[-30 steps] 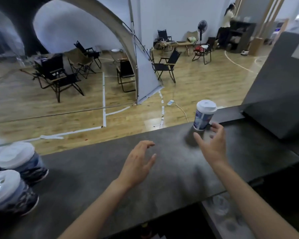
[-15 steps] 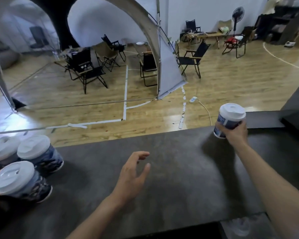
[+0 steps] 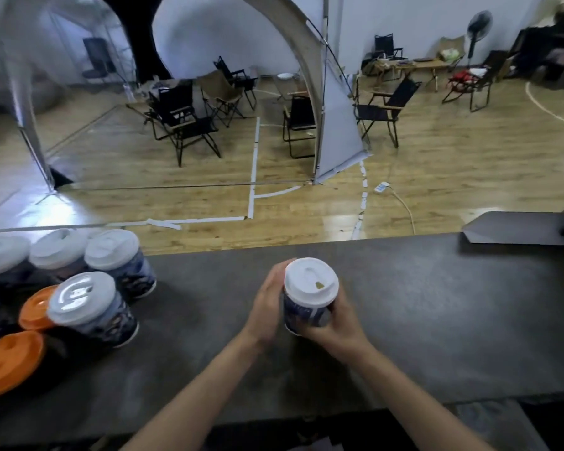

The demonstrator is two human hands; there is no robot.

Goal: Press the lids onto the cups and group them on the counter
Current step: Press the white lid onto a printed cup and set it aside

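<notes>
**Right hand (image 3: 334, 332) grips the cup (image 3: 302, 312)**

We curl our right hand round the cup in the middle of the counter (image 3: 437, 320), its white lid (image 3: 311, 281) on. Our left hand (image 3: 266, 307) lies flat against its left side, fingers straight. More cups (image 3: 114, 265) cluster at the counter's left end.

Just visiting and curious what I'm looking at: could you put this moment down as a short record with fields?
Held cup: mid-counter, white lid on
Right hand: grips the cup's right side
Left hand: fingers straight, flat against the cup's left side
Grouped cups: counter's left end, some white-lidded, some orange-lidded
Counter: dark, speckled
</notes>
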